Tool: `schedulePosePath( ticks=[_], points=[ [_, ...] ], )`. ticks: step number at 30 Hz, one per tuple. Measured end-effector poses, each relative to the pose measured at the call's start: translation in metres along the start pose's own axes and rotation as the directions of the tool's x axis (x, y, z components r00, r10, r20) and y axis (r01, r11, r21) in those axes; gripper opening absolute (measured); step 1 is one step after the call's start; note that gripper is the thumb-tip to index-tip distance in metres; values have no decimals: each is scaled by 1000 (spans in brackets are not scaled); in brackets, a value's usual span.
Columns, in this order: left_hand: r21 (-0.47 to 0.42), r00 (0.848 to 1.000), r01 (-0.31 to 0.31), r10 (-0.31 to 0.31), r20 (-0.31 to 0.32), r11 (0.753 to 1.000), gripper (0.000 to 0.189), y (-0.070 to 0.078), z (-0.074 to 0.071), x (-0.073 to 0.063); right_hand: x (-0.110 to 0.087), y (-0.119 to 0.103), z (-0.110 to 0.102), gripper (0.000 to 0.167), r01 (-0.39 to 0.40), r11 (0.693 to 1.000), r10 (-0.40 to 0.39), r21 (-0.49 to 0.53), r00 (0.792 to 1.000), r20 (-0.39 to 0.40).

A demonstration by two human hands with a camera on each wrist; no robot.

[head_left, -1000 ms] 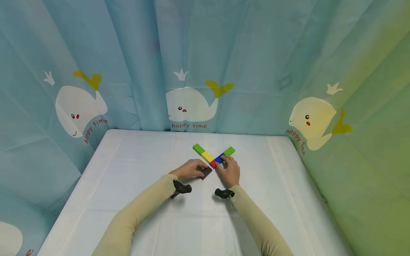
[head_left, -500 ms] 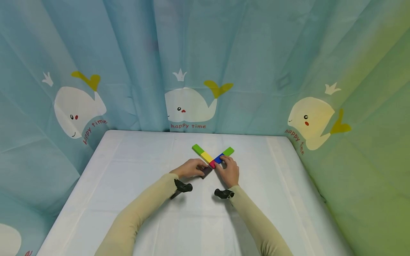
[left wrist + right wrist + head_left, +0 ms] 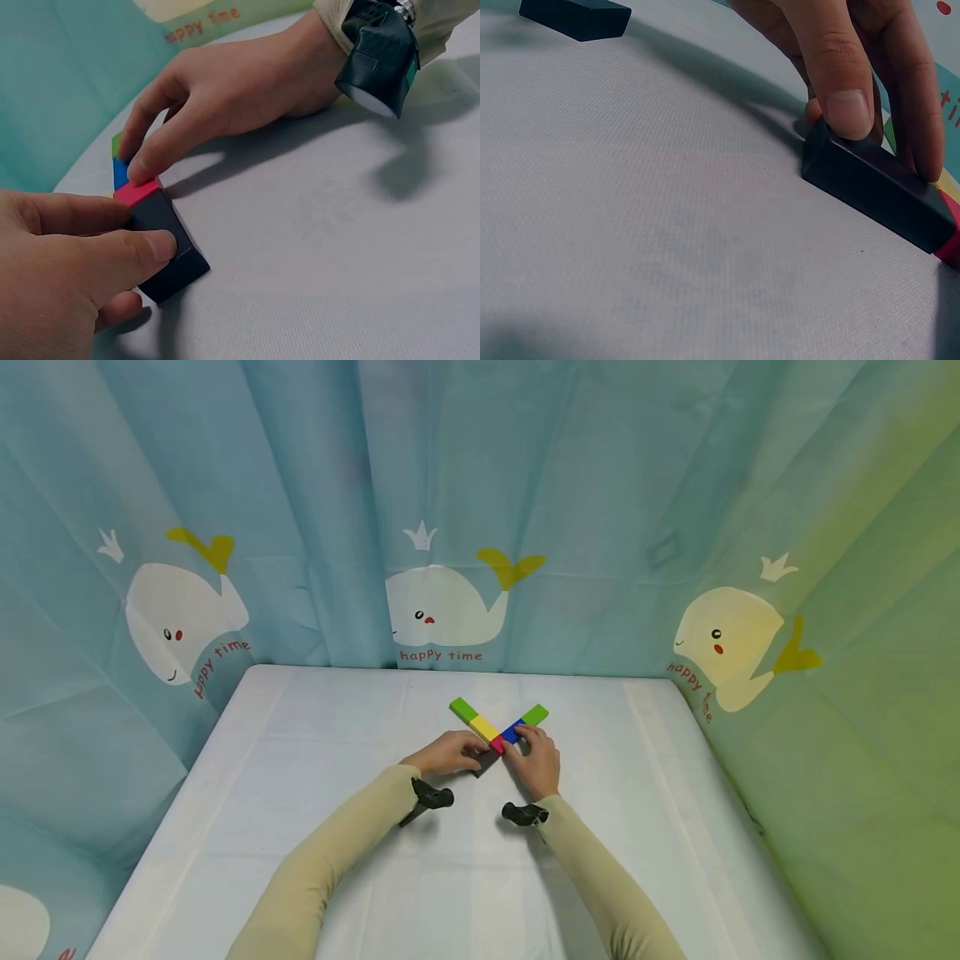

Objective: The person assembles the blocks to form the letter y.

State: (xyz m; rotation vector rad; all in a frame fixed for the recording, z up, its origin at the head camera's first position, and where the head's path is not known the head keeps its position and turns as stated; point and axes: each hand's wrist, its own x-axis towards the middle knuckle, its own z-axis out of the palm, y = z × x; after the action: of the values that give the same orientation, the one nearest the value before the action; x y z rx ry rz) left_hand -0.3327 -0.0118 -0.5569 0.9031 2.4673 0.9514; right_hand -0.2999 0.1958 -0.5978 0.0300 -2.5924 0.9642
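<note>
Colored blocks form a V on the white table. Its left arm has a green block (image 3: 463, 710) and a yellow block (image 3: 484, 727); its right arm has a second green block (image 3: 536, 714) and a blue block (image 3: 513, 732). A red block (image 3: 497, 745) lies at the point. My left hand (image 3: 450, 753) pinches a dark block (image 3: 176, 262) between thumb and fingers, its far end against the red block in the right wrist view. My right hand (image 3: 538, 764) grips the blue block, thumb close to the red one. Fingers partly cover both blocks.
A white-covered table (image 3: 360, 877) spreads around the hands. Behind it and at both sides hangs a curtain (image 3: 615, 527) with printed whales. Each wrist carries a black camera; the left camera (image 3: 432, 795) and right camera (image 3: 525, 814) stand just above the tabletop.
My left hand has slid the dark block slightly up and right, closing the small gap to the red block. My right hand stays in place on the blue block.
</note>
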Motion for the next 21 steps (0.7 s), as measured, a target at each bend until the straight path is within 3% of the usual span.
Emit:
schedulePosePath(
  ticks=[11,21],
  points=[
    [-12,1000,10,-10,4,1000,37,4,-1,2,0,-2,-1,47,-39,999,39,-18,999,30],
    [-10,1000,-10,10,-4,1000,37,-2,1,4,0,-3,-1,47,-24,1000,25,-15,999,25]
  ],
)
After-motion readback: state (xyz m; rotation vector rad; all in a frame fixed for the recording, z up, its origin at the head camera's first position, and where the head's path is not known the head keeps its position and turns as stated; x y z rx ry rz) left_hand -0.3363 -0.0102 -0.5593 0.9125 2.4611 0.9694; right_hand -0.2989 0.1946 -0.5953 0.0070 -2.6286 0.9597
